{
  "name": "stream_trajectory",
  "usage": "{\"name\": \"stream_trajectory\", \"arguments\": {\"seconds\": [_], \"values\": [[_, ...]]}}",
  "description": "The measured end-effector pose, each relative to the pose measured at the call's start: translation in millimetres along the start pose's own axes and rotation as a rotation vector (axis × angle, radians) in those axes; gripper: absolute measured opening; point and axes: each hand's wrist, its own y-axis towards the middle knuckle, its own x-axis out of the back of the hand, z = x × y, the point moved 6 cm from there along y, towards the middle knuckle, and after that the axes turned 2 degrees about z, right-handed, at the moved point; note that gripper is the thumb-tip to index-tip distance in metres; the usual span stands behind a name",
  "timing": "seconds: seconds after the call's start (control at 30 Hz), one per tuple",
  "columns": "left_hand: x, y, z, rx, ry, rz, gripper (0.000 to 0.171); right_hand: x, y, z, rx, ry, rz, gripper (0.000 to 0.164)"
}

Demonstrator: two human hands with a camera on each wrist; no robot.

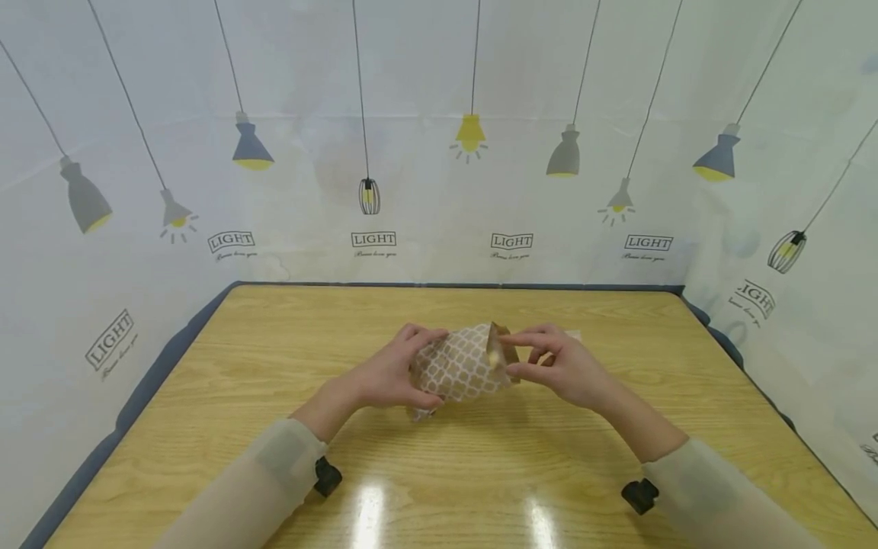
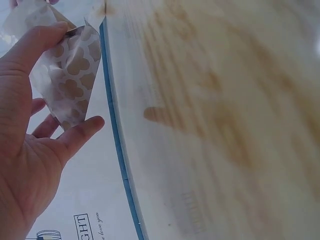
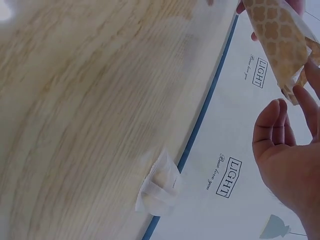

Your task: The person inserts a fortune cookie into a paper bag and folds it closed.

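A brown paper bag [image 1: 456, 366] with a white lattice pattern lies sideways above the wooden table, its mouth facing right. My left hand [image 1: 394, 371] grips its closed end, thumb on the near side and fingers over the far side. In the left wrist view, the left hand [image 2: 30, 135] curves around the patterned bag [image 2: 75, 75]. At the bag's mouth, my right hand [image 1: 565, 366] has its extended index finger and thumb spread apart by the rim. The right wrist view shows the right hand [image 3: 290, 160] beside the bag's open edge [image 3: 295, 82]. The bag's contents cannot be made out.
A small white packet [image 3: 161, 189] lies on the table near its far edge, mostly hidden behind the right hand in the head view. The wooden table [image 1: 309, 320] has a dark blue border. White sheets [image 1: 425, 152] printed with lamps hang around it.
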Motion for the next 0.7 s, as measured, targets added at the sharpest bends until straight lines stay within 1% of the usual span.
{"name": "stream_trajectory", "arguments": {"seconds": [0.37,0.57,0.7], "values": [[-0.2,0.0,-1.6,0.01,0.019,0.007,0.109,-9,6,-2,0.007,0.025,0.027,0.044],[-0.9,-0.4,-0.1,0.019,0.022,0.006,0.108,-13,8,-5,-0.017,0.034,0.034,0.044],[-1.1,-0.4,-0.4,0.011,0.025,0.0,0.108,-11,5,-7,-0.024,0.033,0.021,0.045]]}}
